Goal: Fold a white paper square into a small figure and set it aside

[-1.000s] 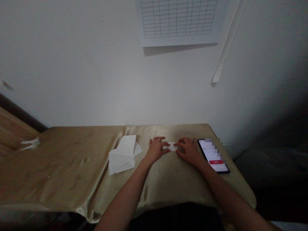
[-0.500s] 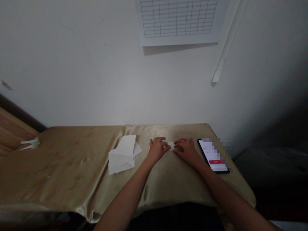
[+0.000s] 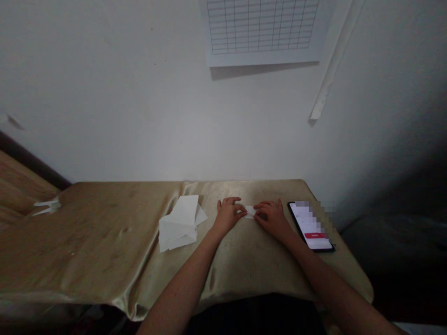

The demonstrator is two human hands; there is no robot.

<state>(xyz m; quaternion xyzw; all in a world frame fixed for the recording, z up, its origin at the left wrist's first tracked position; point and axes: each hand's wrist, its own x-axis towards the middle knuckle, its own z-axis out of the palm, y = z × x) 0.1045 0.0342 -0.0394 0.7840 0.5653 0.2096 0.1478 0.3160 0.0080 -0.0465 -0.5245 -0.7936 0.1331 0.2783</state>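
A small piece of white paper [image 3: 250, 211] is held between my two hands, low over the cloth-covered table. My left hand [image 3: 229, 215] pinches its left end between thumb and fingers. At its right end, my right hand [image 3: 273, 217] grips it the same way, with one finger raised. Parts of the paper are hidden behind the fingertips. To the left of my left hand lies a loose pile of white paper sheets [image 3: 179, 223], overlapping at different angles.
A phone [image 3: 316, 242] with a lit screen lies right of my right hand. The table wears a shiny gold cloth [image 3: 101, 242] with a raised fold. White scraps [image 3: 49, 204] lie at the far left. A gridded sheet [image 3: 261, 58] hangs on the wall behind.
My right hand's fingers have closed in on the right end of the small paper. The whole view has shifted slightly; the paper pile and phone lie as before.
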